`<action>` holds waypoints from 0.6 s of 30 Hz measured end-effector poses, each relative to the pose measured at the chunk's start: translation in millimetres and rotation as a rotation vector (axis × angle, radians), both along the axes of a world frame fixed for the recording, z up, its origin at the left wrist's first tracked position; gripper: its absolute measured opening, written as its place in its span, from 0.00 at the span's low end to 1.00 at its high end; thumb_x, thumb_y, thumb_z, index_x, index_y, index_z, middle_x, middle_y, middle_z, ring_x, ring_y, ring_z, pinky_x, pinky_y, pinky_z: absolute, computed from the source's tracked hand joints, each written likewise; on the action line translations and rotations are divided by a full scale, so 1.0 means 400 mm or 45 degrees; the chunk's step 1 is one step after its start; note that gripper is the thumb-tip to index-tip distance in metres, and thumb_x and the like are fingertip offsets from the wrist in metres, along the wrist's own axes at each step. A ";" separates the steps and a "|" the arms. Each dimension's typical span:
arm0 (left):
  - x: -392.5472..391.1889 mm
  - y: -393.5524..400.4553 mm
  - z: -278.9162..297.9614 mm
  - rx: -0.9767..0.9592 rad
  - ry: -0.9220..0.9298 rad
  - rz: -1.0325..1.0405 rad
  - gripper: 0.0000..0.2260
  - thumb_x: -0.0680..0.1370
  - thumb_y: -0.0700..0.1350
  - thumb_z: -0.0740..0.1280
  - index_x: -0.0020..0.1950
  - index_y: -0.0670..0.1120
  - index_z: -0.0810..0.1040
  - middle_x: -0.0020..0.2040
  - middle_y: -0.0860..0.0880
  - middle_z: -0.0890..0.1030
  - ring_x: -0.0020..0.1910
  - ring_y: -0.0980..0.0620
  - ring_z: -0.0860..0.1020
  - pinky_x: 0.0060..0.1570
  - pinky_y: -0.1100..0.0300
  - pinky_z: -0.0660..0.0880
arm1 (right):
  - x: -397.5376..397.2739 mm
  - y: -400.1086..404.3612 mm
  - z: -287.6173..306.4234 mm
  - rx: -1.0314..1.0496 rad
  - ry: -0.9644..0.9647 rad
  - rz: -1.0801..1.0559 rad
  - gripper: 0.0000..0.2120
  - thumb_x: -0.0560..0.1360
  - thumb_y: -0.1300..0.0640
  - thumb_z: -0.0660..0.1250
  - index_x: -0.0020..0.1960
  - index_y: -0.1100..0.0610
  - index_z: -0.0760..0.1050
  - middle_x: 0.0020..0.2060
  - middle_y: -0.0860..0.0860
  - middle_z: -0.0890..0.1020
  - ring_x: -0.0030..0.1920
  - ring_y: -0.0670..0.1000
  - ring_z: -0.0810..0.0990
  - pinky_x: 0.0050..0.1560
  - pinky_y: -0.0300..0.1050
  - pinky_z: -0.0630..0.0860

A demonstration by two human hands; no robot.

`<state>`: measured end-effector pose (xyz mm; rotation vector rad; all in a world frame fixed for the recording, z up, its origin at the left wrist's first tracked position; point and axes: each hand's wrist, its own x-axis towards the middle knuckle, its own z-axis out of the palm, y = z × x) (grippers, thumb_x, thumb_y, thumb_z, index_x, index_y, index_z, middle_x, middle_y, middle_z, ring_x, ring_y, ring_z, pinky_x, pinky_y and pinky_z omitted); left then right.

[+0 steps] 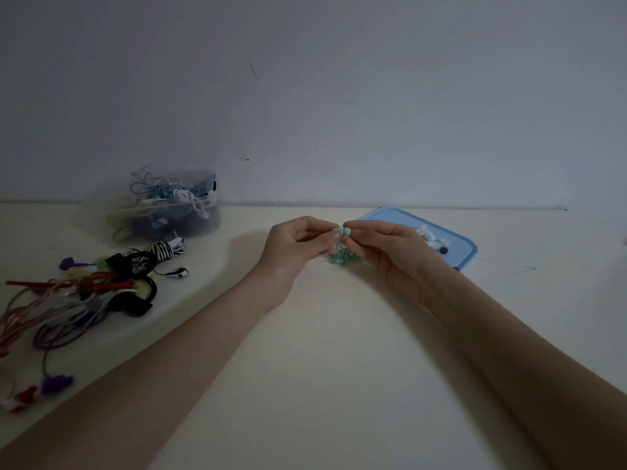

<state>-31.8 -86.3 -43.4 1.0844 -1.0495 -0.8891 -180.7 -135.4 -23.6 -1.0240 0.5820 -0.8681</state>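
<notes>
Cream tabletop (322, 368) takes up the whole near part, with two bare forearms coming in from the near edge and angling toward the middle. Near left there's a messy pile of earphone cables (84, 300) in red, purple, pink and black, with a zebra-striped set (169, 249) at its far end.

Mid-table the hands meet. The left hand (295, 249) and right hand (386, 249) are both curled, pinching the buds of the mint-green earphones (342, 231) between thumb and fingertips. The rest of the green cord hangs bunched just under the fingers, low over the table. Can't tell if it touches.

Just behind the right hand a blue lid (461, 246) lies flat with a few small white ear tips (428, 236) on it. Far left, against the grey wall (339, 96), sits a clear plastic tub (203, 178) stuffed with blue and white cables.
</notes>
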 end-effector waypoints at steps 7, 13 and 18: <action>0.000 0.001 0.000 0.011 0.006 -0.002 0.04 0.72 0.35 0.70 0.42 0.43 0.81 0.38 0.49 0.83 0.40 0.55 0.79 0.47 0.67 0.77 | -0.005 -0.003 0.003 -0.028 0.040 0.028 0.07 0.73 0.72 0.63 0.45 0.66 0.79 0.39 0.57 0.85 0.40 0.48 0.84 0.42 0.34 0.79; -0.001 0.001 0.003 0.043 -0.005 -0.010 0.04 0.72 0.35 0.70 0.42 0.43 0.81 0.35 0.51 0.82 0.36 0.58 0.79 0.41 0.69 0.76 | -0.008 -0.006 0.005 -0.103 0.110 -0.029 0.07 0.71 0.72 0.64 0.43 0.64 0.79 0.36 0.56 0.84 0.38 0.49 0.84 0.42 0.34 0.79; 0.001 0.007 0.006 0.050 -0.015 -0.083 0.05 0.74 0.35 0.68 0.45 0.43 0.81 0.35 0.52 0.83 0.36 0.60 0.80 0.41 0.70 0.75 | -0.011 0.001 0.010 -0.024 0.091 0.006 0.07 0.72 0.73 0.63 0.43 0.65 0.78 0.36 0.56 0.84 0.38 0.49 0.84 0.40 0.34 0.80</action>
